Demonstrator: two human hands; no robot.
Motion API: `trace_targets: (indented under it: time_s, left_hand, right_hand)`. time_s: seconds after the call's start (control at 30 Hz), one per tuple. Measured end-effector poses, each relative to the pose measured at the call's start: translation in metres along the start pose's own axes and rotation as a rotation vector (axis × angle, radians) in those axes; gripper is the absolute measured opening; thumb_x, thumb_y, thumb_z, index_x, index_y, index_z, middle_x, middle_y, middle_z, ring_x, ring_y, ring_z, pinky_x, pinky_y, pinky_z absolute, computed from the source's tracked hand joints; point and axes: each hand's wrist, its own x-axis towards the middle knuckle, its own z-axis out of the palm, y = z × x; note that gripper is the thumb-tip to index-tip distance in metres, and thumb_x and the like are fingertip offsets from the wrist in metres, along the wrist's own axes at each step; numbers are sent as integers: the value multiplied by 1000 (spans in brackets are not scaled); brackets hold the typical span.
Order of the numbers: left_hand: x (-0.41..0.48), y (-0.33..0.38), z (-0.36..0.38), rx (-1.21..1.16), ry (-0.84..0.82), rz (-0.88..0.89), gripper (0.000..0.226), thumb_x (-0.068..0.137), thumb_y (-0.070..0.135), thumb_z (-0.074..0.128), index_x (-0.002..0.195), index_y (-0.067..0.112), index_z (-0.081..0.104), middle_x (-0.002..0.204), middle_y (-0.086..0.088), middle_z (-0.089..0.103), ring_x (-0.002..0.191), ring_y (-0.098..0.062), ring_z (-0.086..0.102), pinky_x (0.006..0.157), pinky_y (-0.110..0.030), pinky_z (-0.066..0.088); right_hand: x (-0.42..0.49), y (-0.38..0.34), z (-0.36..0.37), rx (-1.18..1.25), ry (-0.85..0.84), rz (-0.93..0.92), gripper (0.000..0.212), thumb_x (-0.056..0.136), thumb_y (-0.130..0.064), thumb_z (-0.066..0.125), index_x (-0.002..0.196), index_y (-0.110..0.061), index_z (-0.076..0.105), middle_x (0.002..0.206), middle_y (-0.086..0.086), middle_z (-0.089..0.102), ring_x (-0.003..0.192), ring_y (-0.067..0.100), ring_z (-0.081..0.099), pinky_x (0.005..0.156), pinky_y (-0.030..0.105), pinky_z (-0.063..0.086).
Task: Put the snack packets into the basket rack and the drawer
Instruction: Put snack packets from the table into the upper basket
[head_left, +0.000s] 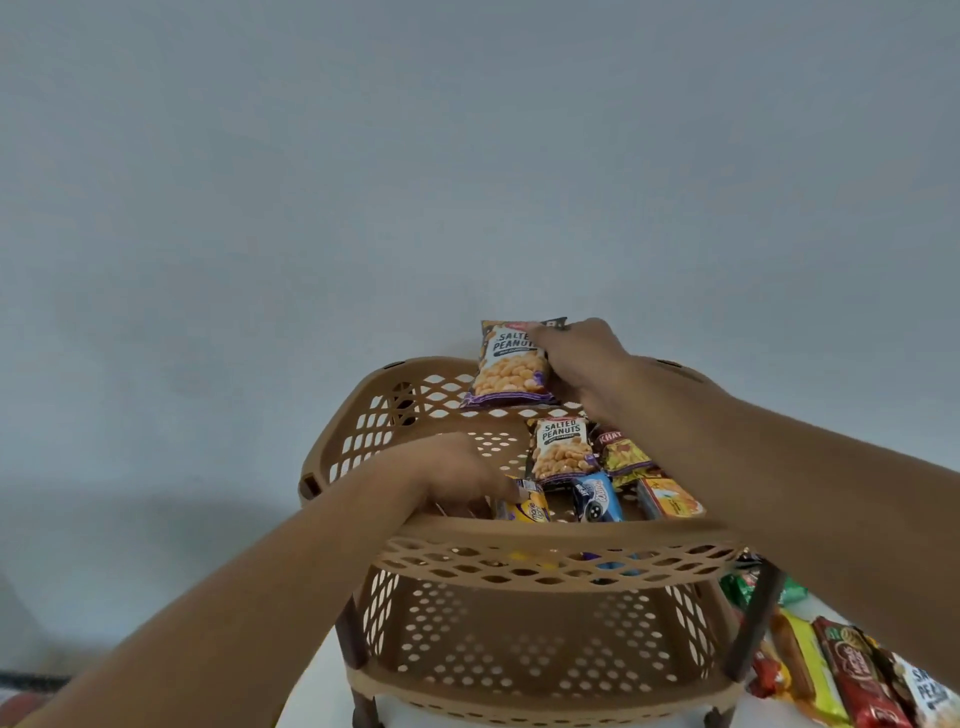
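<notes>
A brown perforated basket rack (550, 540) with two tiers stands in front of me. My right hand (582, 358) grips a salted peanuts packet (511, 366) upright at the back of the top basket. My left hand (457, 475) reaches into the top basket, its fingers on a yellow biscuit packet (527, 506) near the front rim. Lying in the top basket are a second salted peanuts packet (561, 449), a blue cookie packet (597, 496), a red-and-yellow snack packet (621, 452) and an orange packet (667, 499). No drawer is in view.
Several more snack packets (841, 670) lie on the white surface (311, 675) to the right of the rack, near its dark leg (756, 623). A plain grey wall (467, 156) fills the background behind the rack. The lower tier looks bare.
</notes>
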Motion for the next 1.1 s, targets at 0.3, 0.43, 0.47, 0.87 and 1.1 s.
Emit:
trace_targets:
  time_s: [0.3,0.43,0.47,0.87,1.1]
  left_hand:
    - [7,-7,0,49,43,85,30,80,47,74,82,17,69,70,4,75,58,-10,71,46,-19,50]
    - [5,-5,-1,66,33,123,32,81,46,73,91,15,73,70,4,75,59,-10,70,51,-21,53]
    - [4,-5,-1,73,22,129,37,83,46,72,103,15,73,79,2,77,66,-12,72,59,-25,57]
    - [4,-3,0,237,-18,209,41,92,47,60,107,10,72,90,-1,73,77,-12,67,75,-31,53]
    - [4,-3,0,251,-27,207,43,93,47,59,104,8,73,98,-6,75,87,-17,69,86,-38,54]
  right_hand:
    - [25,41,25,-973,-127,-212,52,95,-50,51,67,-7,56,69,7,61,68,24,63,63,35,51]
    - [30,47,19,-1159,1,-425,41,92,-51,54,95,-11,65,85,4,65,83,23,63,66,32,47]
    - [30,48,19,-1170,-6,-467,41,92,-48,56,116,-15,63,106,5,68,100,25,63,80,37,51]
    - [30,55,28,-1396,-363,-467,36,90,-43,63,117,-21,70,124,-2,66,110,16,60,93,35,49]
    - [31,57,26,-1352,-375,-469,39,89,-45,64,119,-20,69,126,-2,64,112,15,58,93,33,48]
